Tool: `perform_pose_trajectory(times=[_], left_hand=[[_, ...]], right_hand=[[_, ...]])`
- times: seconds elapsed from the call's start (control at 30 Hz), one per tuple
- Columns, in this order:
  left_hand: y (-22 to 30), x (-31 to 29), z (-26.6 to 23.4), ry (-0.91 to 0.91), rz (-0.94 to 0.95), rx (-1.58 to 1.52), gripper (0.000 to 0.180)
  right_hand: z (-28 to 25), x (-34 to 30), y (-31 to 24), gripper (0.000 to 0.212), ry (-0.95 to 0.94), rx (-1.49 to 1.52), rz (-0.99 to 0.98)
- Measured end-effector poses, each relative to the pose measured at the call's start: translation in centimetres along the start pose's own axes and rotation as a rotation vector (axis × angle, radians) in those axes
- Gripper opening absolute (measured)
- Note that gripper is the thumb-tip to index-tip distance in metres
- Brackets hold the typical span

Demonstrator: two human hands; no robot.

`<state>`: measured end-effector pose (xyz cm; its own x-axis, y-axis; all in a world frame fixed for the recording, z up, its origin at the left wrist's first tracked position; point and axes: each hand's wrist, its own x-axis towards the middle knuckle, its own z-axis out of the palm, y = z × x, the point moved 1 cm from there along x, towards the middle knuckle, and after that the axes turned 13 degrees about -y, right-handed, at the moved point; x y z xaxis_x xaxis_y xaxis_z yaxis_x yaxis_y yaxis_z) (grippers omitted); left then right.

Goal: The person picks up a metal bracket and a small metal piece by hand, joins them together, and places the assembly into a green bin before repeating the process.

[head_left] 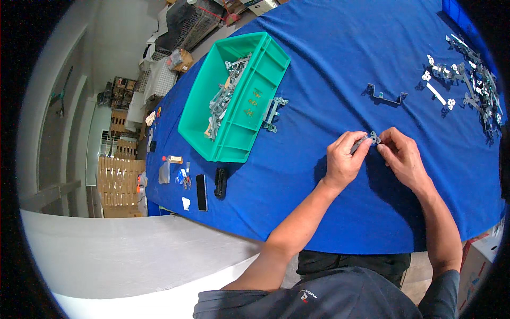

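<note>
Your L hand (pixel 343 160) & R hand (pixel 404 157) pinch a small grey metal bracket (pixel 375 137); prob. midway: green plastic bin (pixel 268 75) to L part-filled, silvery metal-part pile (pixel 482 85) to R remains.

Your dark T-shirt (pixel 353 295) with a short line of white lettering (pixel 311 293) beside a small red-and-white emblem (pixel 304 299), a white carton (pixel 476 258) low on your right, its coloured markings too small to read.
</note>
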<state>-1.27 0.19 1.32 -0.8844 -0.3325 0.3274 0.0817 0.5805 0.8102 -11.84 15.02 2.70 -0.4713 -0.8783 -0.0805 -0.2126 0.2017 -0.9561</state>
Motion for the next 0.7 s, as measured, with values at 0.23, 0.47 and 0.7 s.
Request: perform_pose_trajectory(times=[0.23,0.47,0.7], left_hand=[[0.2,0.0,0.0,-0.091,0.030,0.025,0.013],[0.2,0.0,0.3,-0.087,0.019,0.033,0.012],[-1.7,-0.2,-0.7,0.050,-0.120,-0.162,0.012]], right_hand=[[-0.2,0.0,0.2,0.012,0.020,-0.020,-0.093],[-0.6,-0.2,0.8,0.014,0.284,-0.112,-0.207],[-0.1,0.8,0.3,0.015,-0.008,-0.027,-0.044]])
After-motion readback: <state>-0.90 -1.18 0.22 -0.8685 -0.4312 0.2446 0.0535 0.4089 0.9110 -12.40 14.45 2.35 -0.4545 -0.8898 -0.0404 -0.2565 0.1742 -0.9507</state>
